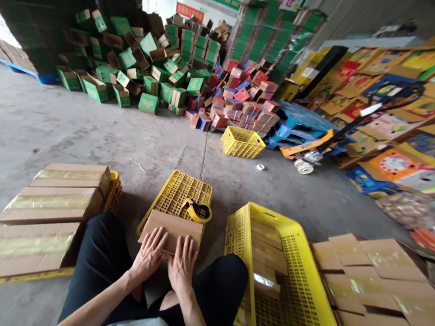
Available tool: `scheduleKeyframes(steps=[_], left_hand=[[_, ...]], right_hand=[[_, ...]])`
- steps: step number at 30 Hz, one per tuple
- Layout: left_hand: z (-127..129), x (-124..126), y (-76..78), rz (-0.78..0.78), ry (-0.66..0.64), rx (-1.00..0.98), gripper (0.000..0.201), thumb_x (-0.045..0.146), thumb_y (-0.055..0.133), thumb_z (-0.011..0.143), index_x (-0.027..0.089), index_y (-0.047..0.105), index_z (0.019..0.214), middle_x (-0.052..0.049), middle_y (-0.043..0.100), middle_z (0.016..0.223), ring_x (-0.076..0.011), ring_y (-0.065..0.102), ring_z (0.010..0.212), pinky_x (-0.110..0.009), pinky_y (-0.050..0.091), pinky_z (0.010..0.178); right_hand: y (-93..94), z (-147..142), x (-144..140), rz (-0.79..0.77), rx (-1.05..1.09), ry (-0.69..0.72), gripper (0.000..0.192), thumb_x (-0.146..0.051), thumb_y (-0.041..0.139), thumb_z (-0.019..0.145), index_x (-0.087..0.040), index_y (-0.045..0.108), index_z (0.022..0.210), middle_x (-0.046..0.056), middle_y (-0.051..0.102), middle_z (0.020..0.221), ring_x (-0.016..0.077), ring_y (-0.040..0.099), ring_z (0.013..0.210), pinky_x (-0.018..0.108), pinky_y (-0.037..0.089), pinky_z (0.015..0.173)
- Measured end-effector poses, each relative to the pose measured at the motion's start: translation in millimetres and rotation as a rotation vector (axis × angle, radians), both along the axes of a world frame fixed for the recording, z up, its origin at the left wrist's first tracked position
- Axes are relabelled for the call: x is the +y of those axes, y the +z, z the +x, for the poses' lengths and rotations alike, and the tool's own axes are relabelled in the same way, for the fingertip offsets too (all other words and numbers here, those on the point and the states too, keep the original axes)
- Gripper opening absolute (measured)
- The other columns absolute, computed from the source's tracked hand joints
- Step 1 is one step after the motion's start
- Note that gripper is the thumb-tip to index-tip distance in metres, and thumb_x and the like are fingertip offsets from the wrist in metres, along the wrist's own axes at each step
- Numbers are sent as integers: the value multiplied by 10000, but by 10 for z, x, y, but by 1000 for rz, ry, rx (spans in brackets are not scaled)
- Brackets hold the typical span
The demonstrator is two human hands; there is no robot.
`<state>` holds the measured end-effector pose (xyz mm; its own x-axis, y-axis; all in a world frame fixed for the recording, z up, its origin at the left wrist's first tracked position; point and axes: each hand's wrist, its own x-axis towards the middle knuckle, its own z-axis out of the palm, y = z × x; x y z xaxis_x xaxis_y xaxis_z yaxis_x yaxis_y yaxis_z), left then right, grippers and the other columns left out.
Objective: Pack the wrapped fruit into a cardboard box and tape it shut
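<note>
A small brown cardboard box (178, 226) rests on an upturned yellow plastic crate (174, 192) between my knees. My left hand (149, 251) lies flat on the left part of its top, fingers spread. On the right part, my right hand (183, 261) also presses with outstretched fingers. Both thumbs point inward near the box's closest edge. Just behind the box, a yellow and black tape dispenser (198, 211) sits on the crate, touched by neither hand.
Taped cartons (56, 199) stand at my left. To my right is a yellow crate (294, 238) holding several boxes, with more taped boxes (380, 288) beyond it. Ahead are a small yellow crate (243, 142), a pallet jack (315, 150) and heaped green boxes (147, 101).
</note>
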<state>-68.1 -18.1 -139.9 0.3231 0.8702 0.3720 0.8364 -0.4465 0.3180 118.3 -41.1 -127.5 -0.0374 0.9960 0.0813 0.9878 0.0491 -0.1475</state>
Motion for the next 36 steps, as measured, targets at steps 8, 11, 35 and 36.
scheduleKeyframes(steps=[8, 11, 35, 36], left_hand=[[12, 69, 47, -44, -2, -23, 660, 198, 638, 897, 202, 555, 1551, -190, 496, 1651, -402, 440, 1537, -598, 409, 1218], [-48, 121, 22, -38, -7, -126, 561, 259, 608, 971, 209, 562, 1527, -187, 526, 1620, -385, 462, 1522, -587, 442, 1206], [-333, 371, 302, -667, 379, -967, 893, 603, 735, 753, 151, 514, 1490, -206, 652, 1463, -401, 568, 1435, -539, 427, 1210], [-320, 370, 359, -674, 375, -982, 899, 617, 738, 750, 151, 528, 1489, -207, 636, 1489, -401, 540, 1465, -529, 406, 1229]], right_hand=[[164, 28, 26, -49, 6, 58, 849, -504, 647, 973, -159, 355, 1691, 229, 261, 1758, 466, 276, 1618, 676, 310, 1244], [145, 105, 42, -52, 41, 79, 754, -448, 584, 1013, -176, 374, 1684, 201, 294, 1757, 437, 290, 1620, 652, 332, 1249], [-165, 523, 378, 44, 478, -134, 1116, -817, 470, 940, 29, 315, 1651, 386, 271, 1699, 507, 392, 1551, 633, 471, 1164], [-120, 551, 396, 31, 504, -143, 1146, -843, 483, 914, 27, 335, 1644, 380, 287, 1696, 504, 384, 1557, 627, 461, 1175]])
